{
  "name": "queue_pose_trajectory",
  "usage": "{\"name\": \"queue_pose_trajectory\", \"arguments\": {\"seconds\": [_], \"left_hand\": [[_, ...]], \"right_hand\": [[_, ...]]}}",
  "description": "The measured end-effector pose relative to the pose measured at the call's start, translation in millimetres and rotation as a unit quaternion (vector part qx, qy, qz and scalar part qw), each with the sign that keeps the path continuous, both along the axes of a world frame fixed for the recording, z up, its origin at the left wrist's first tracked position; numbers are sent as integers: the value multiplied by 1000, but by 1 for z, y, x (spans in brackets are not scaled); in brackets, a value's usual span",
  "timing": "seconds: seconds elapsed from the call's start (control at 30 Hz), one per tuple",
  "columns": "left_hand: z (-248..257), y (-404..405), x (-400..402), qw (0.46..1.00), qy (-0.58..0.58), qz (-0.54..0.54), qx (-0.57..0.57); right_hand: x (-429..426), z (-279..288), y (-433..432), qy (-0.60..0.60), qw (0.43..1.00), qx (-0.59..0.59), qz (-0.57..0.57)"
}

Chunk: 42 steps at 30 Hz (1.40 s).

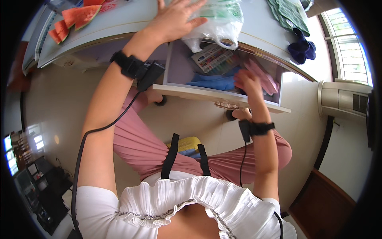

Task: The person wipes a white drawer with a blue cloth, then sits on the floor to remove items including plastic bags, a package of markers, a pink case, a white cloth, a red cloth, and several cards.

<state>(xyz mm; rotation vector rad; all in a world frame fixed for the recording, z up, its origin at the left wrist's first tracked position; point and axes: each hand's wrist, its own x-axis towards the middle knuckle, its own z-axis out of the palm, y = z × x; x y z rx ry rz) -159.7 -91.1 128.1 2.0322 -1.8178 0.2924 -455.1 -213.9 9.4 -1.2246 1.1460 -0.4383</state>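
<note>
My left hand (pixel 176 21) is spread over the tabletop, its fingers beside and partly over a white plastic bag (pixel 223 25) with green print. The bag's handles hang over the table edge above a pulled-out drawer (pixel 179 64). Inside the drawer my right hand (pixel 248 80), somewhat blurred, reaches down at a blue cloth-like item (pixel 212 82); its fingertips are partly hidden, so a hold cannot be made out. Right of that hand lies a long pink box (pixel 262 76). A flat pack of several coloured items (pixel 213 58) lies toward the back of the drawer.
Watermelon slices (pixel 82 15) lie at the table's left. A green cloth (pixel 289 16) and a dark blue cloth (pixel 302 47) are at its right edge. The drawer front (pixel 220 97) juts over my knees. A yellow and blue seat (pixel 188 146) shows beneath me; cables run along both arms.
</note>
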Motion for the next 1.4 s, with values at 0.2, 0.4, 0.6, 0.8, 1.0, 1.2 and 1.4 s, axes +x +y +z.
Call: {"name": "queue_pose_trajectory", "arguments": {"seconds": [0.2, 0.4, 0.6, 0.8, 1.0, 1.2, 1.4], "left_hand": [[39, 24, -22, 996, -73, -12, -39], [31, 4, -37, 989, 60, -133, -15], [-12, 5, -31, 996, -13, -92, -15], [-31, 4, -23, 998, -14, -50, -32], [-26, 5, -21, 999, -9, -45, -12], [-22, 14, -22, 997, 15, -72, -1], [-21, 21, -4, 985, 111, -125, -39]], "right_hand": [[55, -64, -38, 74, 984, -156, 34], [60, -142, -82, 141, 952, -266, -54], [61, -94, -58, 84, 992, -89, 4], [54, -22, -23, -21, 995, 89, 42], [-13, 48, 19, -49, 997, 65, 9], [-81, 145, 52, -74, 992, 76, 64], [-44, 194, 61, -201, 977, 12, 71]]}}
